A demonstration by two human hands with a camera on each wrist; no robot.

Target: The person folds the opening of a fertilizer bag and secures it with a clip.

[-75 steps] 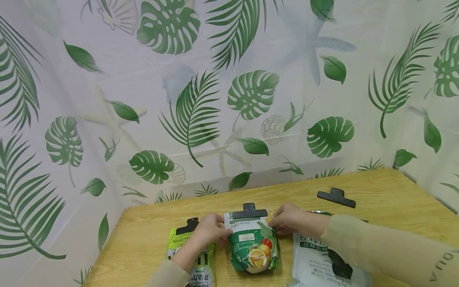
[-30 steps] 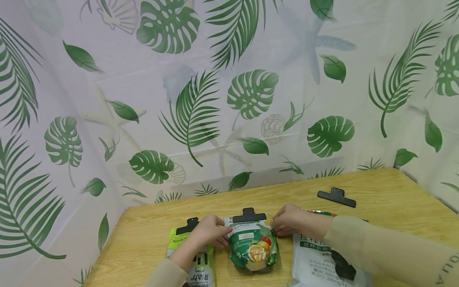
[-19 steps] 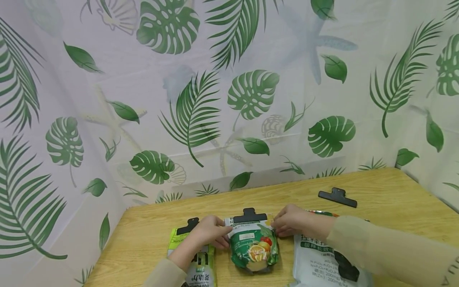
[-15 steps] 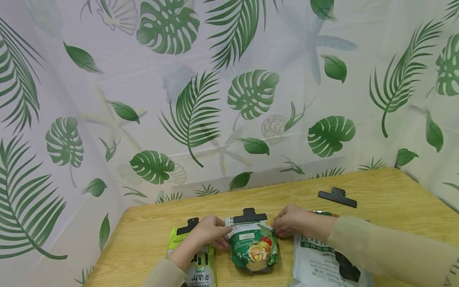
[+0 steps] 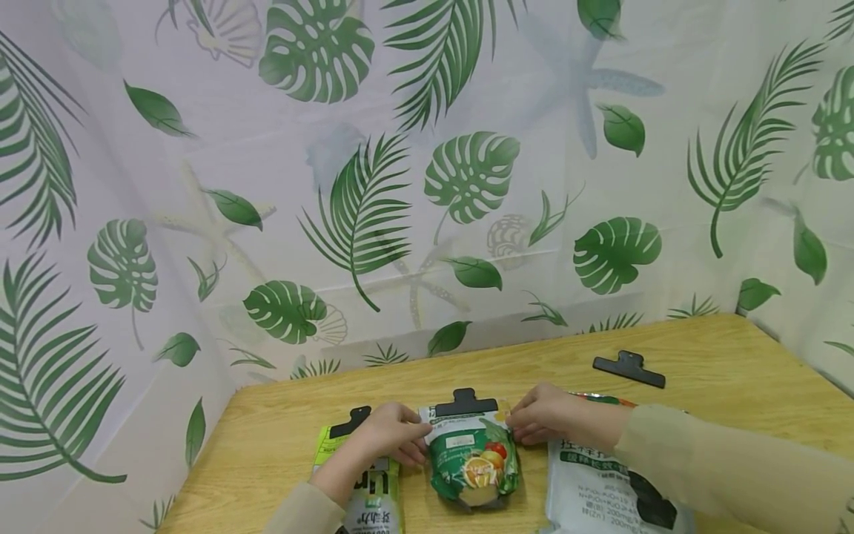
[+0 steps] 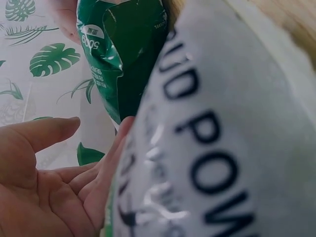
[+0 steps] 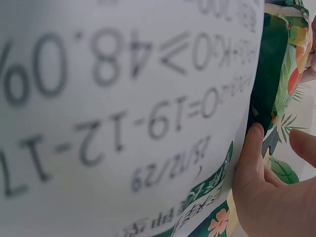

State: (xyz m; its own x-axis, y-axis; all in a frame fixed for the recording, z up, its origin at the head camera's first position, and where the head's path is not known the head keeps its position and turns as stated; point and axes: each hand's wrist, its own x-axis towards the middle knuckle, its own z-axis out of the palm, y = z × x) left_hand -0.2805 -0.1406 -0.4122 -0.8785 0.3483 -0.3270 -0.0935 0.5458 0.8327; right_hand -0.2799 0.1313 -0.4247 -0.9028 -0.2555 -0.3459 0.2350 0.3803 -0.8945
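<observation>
A green-and-white pouch (image 5: 460,460) printed with fruit and vegetables stands on the table between my hands. A black bag clip (image 5: 465,403) spans its top edge. My left hand (image 5: 394,434) is at the pouch's left side; in the left wrist view its thumb (image 6: 54,132) lies apart from the fingers. On the other side is my right hand (image 5: 543,415), fingertips at the pouch's upper right edge. The right wrist view shows its thumb and fingers spread apart, with a fingertip (image 7: 256,131) by the pouch. Whether either hand presses on it, I cannot tell.
A lime-green bag (image 5: 380,504) with a black clip (image 5: 351,421) lies left, partly under my left arm. At the right is a white bag (image 5: 594,489) with a dark clip (image 5: 654,504), partly behind my forearm. Another black clip (image 5: 629,368) lies at the back right.
Since the oldest frame, the clipped top of the pouch has dropped slightly and the pouch has settled lower. Both hands stay at its sides, and the last half second shows almost no movement.
</observation>
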